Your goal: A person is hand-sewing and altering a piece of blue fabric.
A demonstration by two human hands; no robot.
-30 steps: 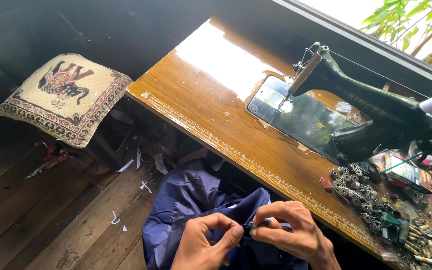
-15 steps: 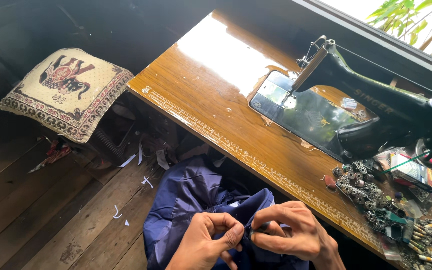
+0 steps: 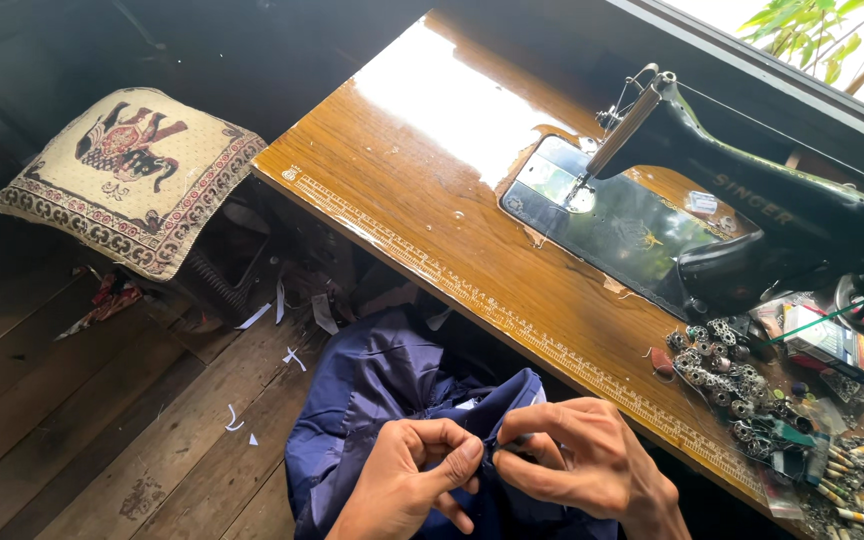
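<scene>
A dark blue garment (image 3: 382, 385) lies bunched in my lap below the table edge. My left hand (image 3: 417, 480) pinches a fold of this cloth between thumb and fingers. My right hand (image 3: 577, 460) grips the same fold from the other side, fingertips almost touching the left hand's, with a thin small tool or pin seemingly held between thumb and forefinger; it is too small to tell. Above them stands a black sewing machine (image 3: 742, 215) on a glossy wooden table (image 3: 432, 180).
A pile of metal bobbins (image 3: 722, 375) and thread spools (image 3: 852, 490) clutters the table's right end. A patterned cushion with an elephant picture (image 3: 132, 175) sits on a seat at left. Fabric scraps (image 3: 287, 320) litter the plank floor.
The view has shifted slightly. Both hands stay on the blue cloth, fingers working closer together on the fold; the cloth has barely moved.
</scene>
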